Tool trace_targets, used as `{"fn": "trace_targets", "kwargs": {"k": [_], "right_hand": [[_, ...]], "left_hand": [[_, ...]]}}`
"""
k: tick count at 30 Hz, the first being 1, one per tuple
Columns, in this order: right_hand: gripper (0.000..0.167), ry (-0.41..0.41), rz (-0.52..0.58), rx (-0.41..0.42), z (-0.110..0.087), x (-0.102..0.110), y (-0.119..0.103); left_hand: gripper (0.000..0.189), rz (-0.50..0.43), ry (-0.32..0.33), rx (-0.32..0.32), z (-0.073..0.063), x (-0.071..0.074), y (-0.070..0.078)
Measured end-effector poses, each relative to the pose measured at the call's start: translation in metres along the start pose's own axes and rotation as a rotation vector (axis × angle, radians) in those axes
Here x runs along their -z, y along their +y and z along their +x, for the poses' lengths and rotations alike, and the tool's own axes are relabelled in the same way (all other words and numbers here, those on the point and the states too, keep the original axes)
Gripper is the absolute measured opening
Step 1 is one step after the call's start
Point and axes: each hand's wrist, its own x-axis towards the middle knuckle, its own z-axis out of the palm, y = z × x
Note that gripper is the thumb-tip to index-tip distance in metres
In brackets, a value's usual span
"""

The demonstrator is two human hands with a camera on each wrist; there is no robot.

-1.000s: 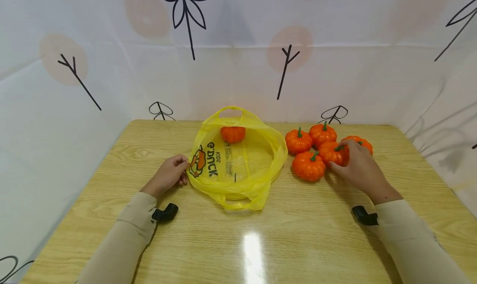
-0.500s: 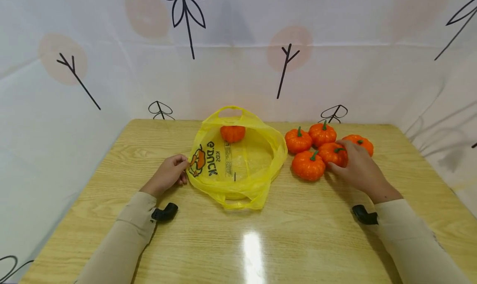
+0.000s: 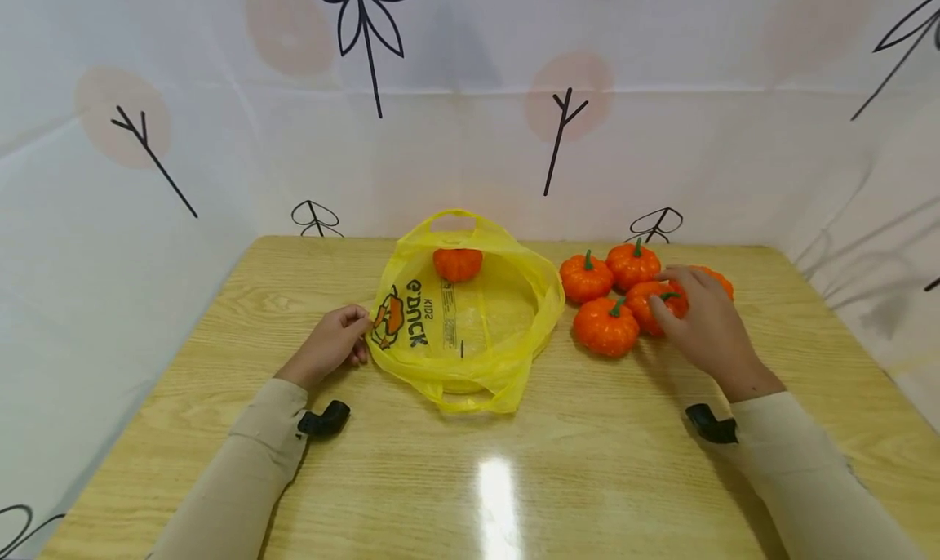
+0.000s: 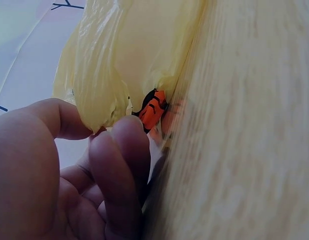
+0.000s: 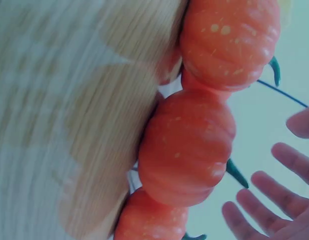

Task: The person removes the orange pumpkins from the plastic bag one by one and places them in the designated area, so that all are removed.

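A yellow plastic bag (image 3: 470,315) lies with its mouth spread toward me, a small orange pumpkin (image 3: 458,264) inside near the back. My left hand (image 3: 334,344) pinches the bag's left edge between thumb and fingers, beside the printed duck; the left wrist view shows the gathered film (image 4: 102,107) at the fingertips. My right hand (image 3: 701,327) hovers over a pumpkin (image 3: 646,305) in the group on the right. In the right wrist view its fingers (image 5: 277,192) are spread and apart from that pumpkin (image 5: 187,147) and its green stem.
Several other pumpkins sit close around it: one at the front (image 3: 606,328), one at the left (image 3: 586,279), one at the back (image 3: 633,266) and one partly behind my right hand (image 3: 716,281). A wooden table (image 3: 411,478) bears everything, with a patterned cloth (image 3: 470,152) behind.
My right hand has risen off the pumpkin it was around, and its fingers have spread. The pumpkin sits in about the same place. My left hand and the bag have hardly moved.
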Motion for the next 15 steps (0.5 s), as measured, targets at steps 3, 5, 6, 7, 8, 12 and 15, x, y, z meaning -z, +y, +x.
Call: {"fn": "trace_targets", "kwargs": {"k": [3,5,6,7,8,12,15], "right_hand": [[0.032,0.055,0.032,0.035,0.001,-0.002,-0.005],[0.030,0.070,0.049,0.055,0.001,-0.003,-0.008],[0.029,0.076,0.056,0.065,0.002,-0.004,-0.010],[0.029,0.078,0.063,0.074,0.002,-0.004,-0.011],[0.028,0.083,0.072,0.084,0.002,-0.005,-0.012],[0.028,0.104,0.082,0.116,0.003,-0.008,-0.019],[0.029,0.103,0.094,0.120,0.003,-0.010,-0.024]], "left_hand": [[0.026,0.003,-0.001,0.001,-0.001,0.000,0.000],[0.026,0.001,0.001,0.002,-0.001,0.000,-0.001],[0.027,-0.002,0.001,0.003,-0.001,0.000,-0.001],[0.027,-0.004,0.000,-0.001,-0.001,0.000,-0.001],[0.028,-0.008,0.000,0.000,-0.001,0.000,-0.001],[0.028,-0.027,-0.007,-0.002,-0.001,0.000,-0.001],[0.026,-0.030,-0.004,0.000,0.000,0.000,-0.001]]}}
